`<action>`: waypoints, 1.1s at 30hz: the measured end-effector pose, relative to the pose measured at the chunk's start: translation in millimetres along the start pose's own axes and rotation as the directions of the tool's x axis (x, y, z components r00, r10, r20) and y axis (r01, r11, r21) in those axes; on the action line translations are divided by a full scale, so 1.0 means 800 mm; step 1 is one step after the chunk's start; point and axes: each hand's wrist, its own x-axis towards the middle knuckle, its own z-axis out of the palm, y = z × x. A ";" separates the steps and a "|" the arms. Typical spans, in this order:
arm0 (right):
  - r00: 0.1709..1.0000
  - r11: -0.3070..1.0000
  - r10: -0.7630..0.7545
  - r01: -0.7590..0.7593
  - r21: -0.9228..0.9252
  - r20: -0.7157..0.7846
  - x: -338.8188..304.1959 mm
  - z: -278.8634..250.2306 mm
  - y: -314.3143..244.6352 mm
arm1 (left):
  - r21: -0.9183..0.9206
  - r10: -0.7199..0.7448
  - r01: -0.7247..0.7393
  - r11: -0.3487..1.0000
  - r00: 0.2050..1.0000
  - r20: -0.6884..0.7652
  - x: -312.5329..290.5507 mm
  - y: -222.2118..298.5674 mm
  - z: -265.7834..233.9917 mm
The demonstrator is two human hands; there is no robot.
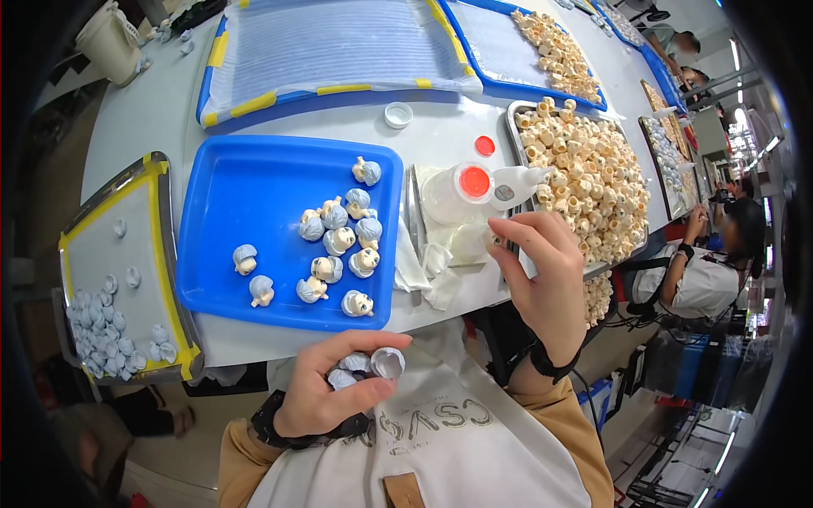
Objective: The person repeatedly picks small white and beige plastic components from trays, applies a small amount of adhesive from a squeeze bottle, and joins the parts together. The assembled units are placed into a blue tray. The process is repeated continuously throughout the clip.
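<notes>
My left hand [330, 385] is closed around a few grey-blue doll hair pieces; one hollow hair piece [389, 363] shows its open side between thumb and forefinger. My right hand [542, 267] pinches a small pale doll head [494, 241], mostly hidden by the fingertips, at the side of a translucent cup [468, 244]. Just behind the cup stand a white jar [445, 195] with a red top and a squeeze bottle [518, 186] lying tilted beside it. The blue tray [216, 245] on the left holds several doll heads wearing grey-blue hair [340, 241].
A metal tray [513, 127] heaped with bare doll heads is on the right. A yellow-taped tray [110, 254] holds loose hair pieces at far left. Crumpled tissue [438, 262] lies near the cup. Behind are a lined blue tray [330, 51] and a white cap [398, 115]. People sit farther right.
</notes>
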 end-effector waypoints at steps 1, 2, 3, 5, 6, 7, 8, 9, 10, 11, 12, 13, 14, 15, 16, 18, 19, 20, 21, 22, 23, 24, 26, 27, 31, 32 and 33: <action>1.000 1.000 -0.015 0.015 -0.005 -0.004 0.001 0.001 0.001 | -0.009 0.011 -0.011 1.000 1.000 0.000 0.000 -0.001 0.000; 1.000 1.000 -0.014 0.014 0.010 -0.007 0.001 0.002 0.001 | -0.018 0.022 -0.022 1.000 1.000 0.001 0.000 -0.001 0.000; 1.000 1.000 -0.014 0.014 0.025 -0.009 0.001 0.004 0.002 | -0.040 0.018 -0.018 0.999 1.000 -0.008 0.000 -0.001 0.001; 1.000 0.999 -0.015 0.015 0.042 -0.004 0.000 0.003 0.002 | -0.083 0.010 -0.012 0.996 1.000 -0.025 0.001 0.001 0.005; 1.000 0.999 -0.016 0.015 0.047 0.004 0.000 0.002 0.002 | -0.082 0.005 -0.007 0.997 1.000 -0.026 0.001 0.000 0.005; 1.000 0.999 -0.017 0.016 0.051 0.012 0.000 0.001 0.002 | -0.081 -0.001 -0.001 0.997 1.000 -0.027 0.002 0.000 0.004; 1.000 0.999 -0.015 0.014 0.045 0.013 -0.001 -0.001 0.002 | -0.080 -0.006 0.004 0.997 1.000 -0.028 0.002 -0.001 0.003; 1.000 0.999 -0.012 0.012 0.040 0.014 -0.003 -0.002 0.003 | -0.096 0.011 -0.014 0.995 0.999 -0.031 0.002 -0.003 0.003; 1.000 0.999 -0.010 0.009 0.034 0.015 -0.004 -0.003 0.003 | -0.112 0.029 -0.033 0.993 0.999 -0.035 0.003 -0.005 0.002; 1.000 0.999 -0.009 0.009 0.038 0.011 -0.005 -0.004 0.003 | -0.128 0.046 -0.051 0.990 0.998 -0.039 0.003 -0.007 0.001; 1.000 0.999 -0.008 0.007 0.041 0.007 -0.005 -0.004 0.003 | -0.138 0.064 -0.071 0.988 0.997 -0.052 0.004 -0.011 0.001; 1.000 0.999 -0.006 0.006 0.044 0.003 -0.006 -0.004 0.003 | -0.148 0.082 -0.091 0.985 0.995 -0.065 0.004 -0.014 0.000; 1.000 0.999 -0.006 0.007 0.054 -0.003 -0.008 -0.004 0.005 | -0.158 0.100 -0.111 0.981 0.992 -0.078 0.005 -0.017 0.000; 1.000 0.998 -0.007 0.007 0.065 -0.008 -0.009 -0.004 0.007 | -0.163 0.117 -0.130 0.978 0.989 -0.086 0.005 -0.020 0.000; 1.000 0.997 -0.007 0.008 0.076 -0.014 -0.010 -0.004 0.008 | -0.168 0.133 -0.148 0.975 0.986 -0.095 0.005 -0.022 0.000; 0.999 0.996 -0.012 0.016 0.091 -0.044 -0.011 -0.002 0.010 | -0.176 0.152 -0.169 0.970 0.983 -0.105 0.005 -0.023 0.000; 0.998 0.995 -0.013 0.019 0.098 -0.060 -0.012 -0.002 0.011 | -0.180 0.155 -0.172 0.968 0.982 -0.106 0.006 -0.024 0.000; 0.998 0.995 -0.005 0.012 0.104 -0.062 -0.013 -0.001 0.011 | -0.184 0.158 -0.175 0.967 0.982 -0.107 0.006 -0.024 0.000; 0.998 0.994 0.002 0.005 0.109 -0.065 -0.014 -0.001 0.011 | -0.180 0.161 -0.178 0.967 0.981 -0.108 0.006 -0.024 0.000; 0.998 0.993 0.009 -0.002 0.115 -0.069 -0.015 0.000 0.012 | -0.176 0.164 -0.182 0.967 0.980 -0.109 0.006 -0.025 0.000; 0.997 0.992 0.021 -0.011 0.129 -0.076 -0.016 0.000 0.012 | -0.173 0.168 -0.185 0.967 0.980 -0.109 0.005 -0.025 0.000; 0.996 0.989 0.030 -0.018 0.144 -0.082 -0.017 0.001 0.013 | -0.168 0.173 -0.191 0.967 0.978 -0.119 0.005 -0.025 0.000; 0.990 0.977 0.062 -0.034 0.208 -0.128 -0.018 0.001 0.012 | -0.159 0.182 -0.204 0.966 0.973 -0.139 0.006 -0.024 0.002; 0.983 0.965 0.090 -0.046 0.260 -0.162 -0.019 0.001 0.009 | -0.127 0.183 -0.201 0.971 0.973 -0.142 0.005 -0.023 0.004; 0.989 0.887 0.072 -0.005 0.461 -0.128 -0.019 -0.009 -0.018 | 0.008 0.207 -0.208 0.978 0.970 -0.128 0.007 -0.013 0.011; 0.999 0.846 -0.007 0.034 0.532 -0.053 -0.019 -0.013 -0.026 | 0.043 0.218 -0.214 0.976 0.969 -0.119 0.008 -0.009 0.014; 0.996 0.809 -0.084 0.068 0.584 0.000 -0.018 -0.012 -0.036 | 0.082 0.236 -0.227 0.971 0.963 -0.131 0.010 -0.008 0.016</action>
